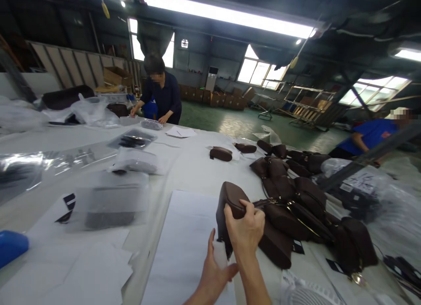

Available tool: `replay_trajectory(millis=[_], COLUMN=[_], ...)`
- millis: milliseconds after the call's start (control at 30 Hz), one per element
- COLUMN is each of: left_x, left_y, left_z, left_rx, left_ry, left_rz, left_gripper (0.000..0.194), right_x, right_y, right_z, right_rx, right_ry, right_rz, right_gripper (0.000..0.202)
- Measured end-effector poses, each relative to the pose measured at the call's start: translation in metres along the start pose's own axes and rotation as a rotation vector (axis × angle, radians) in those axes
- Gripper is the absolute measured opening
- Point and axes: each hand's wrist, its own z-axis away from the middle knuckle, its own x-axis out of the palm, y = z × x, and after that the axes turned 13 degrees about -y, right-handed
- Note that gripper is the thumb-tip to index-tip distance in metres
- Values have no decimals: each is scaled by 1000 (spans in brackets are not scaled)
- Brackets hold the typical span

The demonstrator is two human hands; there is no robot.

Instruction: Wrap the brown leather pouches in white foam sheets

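A small brown pouch point(230, 199) stands on end on the white table, just past a white paper sheet point(187, 239). My right hand point(245, 228) grips its top edge near the zip. My left hand point(213, 270) sits below it, fingers closed around a small white piece point(219, 254) at the pouch's lower side. To the right lies a heap of several matching brown pouches point(296, 199) with straps and black tags.
Clear plastic bags point(112, 204) with dark contents lie to the left, beside loose white sheets point(82, 270) and a blue object point(11, 248). Two more pouches point(221, 153) lie farther back. A person in dark clothes point(162, 94) works at the far end; another in blue point(371, 136) bends at right.
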Motion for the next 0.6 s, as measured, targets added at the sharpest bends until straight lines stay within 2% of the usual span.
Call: replay_trajectory(millis=[100, 167, 200, 300, 400, 500, 600], left_x=[-29, -62, -82, -142, -187, -209, -211], left_y=[6, 9, 10, 8, 5, 7, 14], left_z=[28, 46, 53, 63, 61, 54, 48], left_rx=[-137, -316, -420, -684, -783, -784, -751], left_ry=[-37, -91, -70, 117, 212, 199, 166], left_rz=[43, 49, 11, -303, -548, -679, -806], left_gripper=[78, 62, 56, 53, 58, 65, 73], right_x=[-11, -11, -7, 17, 53, 86, 108], right_y=[-8, -4, 3, 45, 103, 146, 156], right_z=[30, 52, 63, 87, 100, 109, 117], right_rx=[-39, -130, -171, -150, 48, 279, 427], right_ry=[-25, -165, -249, -456, -588, -717, -866], right_rz=[41, -15, -55, -121, -140, -202, -376], right_gripper=[44, 45, 45, 48, 56, 63, 62])
